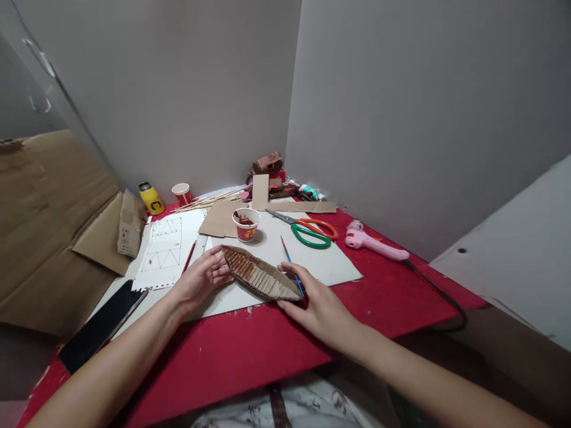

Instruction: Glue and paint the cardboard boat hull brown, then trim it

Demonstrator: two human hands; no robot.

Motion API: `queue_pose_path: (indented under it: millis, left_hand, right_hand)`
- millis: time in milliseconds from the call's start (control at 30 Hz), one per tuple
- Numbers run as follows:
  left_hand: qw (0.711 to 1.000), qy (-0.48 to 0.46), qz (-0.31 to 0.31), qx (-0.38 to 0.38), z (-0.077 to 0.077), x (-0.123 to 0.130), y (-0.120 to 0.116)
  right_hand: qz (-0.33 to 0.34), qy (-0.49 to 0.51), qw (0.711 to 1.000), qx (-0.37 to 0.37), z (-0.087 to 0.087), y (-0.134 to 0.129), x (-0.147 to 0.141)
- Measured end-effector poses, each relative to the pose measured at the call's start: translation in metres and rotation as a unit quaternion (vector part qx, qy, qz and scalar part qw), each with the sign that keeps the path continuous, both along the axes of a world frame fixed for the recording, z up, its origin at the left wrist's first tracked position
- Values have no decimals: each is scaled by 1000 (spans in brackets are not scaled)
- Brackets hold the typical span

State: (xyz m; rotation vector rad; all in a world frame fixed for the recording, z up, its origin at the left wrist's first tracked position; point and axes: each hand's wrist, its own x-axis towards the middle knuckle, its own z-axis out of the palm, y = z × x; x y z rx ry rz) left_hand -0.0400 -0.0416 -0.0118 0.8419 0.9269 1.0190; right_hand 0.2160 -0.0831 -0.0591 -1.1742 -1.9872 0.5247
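Observation:
A small cardboard boat [263,278] with a ribbed inside is tilted toward me above the white sheet. Reddish-brown paint covers the ribs of its left half; the right half is bare cardboard. My left hand [206,278] holds its left tip, fingers behind it. At the right end, my right hand [316,302] has thumb and fingers around the boat. A thin blue paintbrush [286,249] slants down between those fingers, tip upward; whether they grip it I cannot tell. Just beyond the boat stands a paper cup [247,230] with brown paint inside.
Scissors [307,230] lie right of the cup, and a pink glue gun [377,245] with a black cord is farther right. A drawing [163,249], a phone [102,327] and large cardboard [49,238] occupy the left. Behind are a yellow bottle [151,199], wooden sticks [209,199] and cardboard strips [307,207].

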Motion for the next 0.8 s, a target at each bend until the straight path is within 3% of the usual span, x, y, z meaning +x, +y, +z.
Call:
queue_pose_path:
  millis: [133,300,467,567,700,800]
  left_hand:
    - [1000,13,-3,-15,1,-11,-17]
    - [996,55,41,-49,-1,-27,-29]
    - [982,136,124,-39,7,-40,-38]
    - [951,266,158,19,20,-41,-33]
    - [889,421,115,138,39,-33,-11]
    - [880,445,48,156,49,-22,14]
  right_hand:
    - [22,4,999,34,1,8,2]
    - [33,8,996,88,3,27,5]
    - [-40,43,990,130,15,30,23]
    - [-80,77,981,157,32,24,34]
    - [-69,153,968,184,62,26,34]
    - [-8,184,962,203,81,43,28]
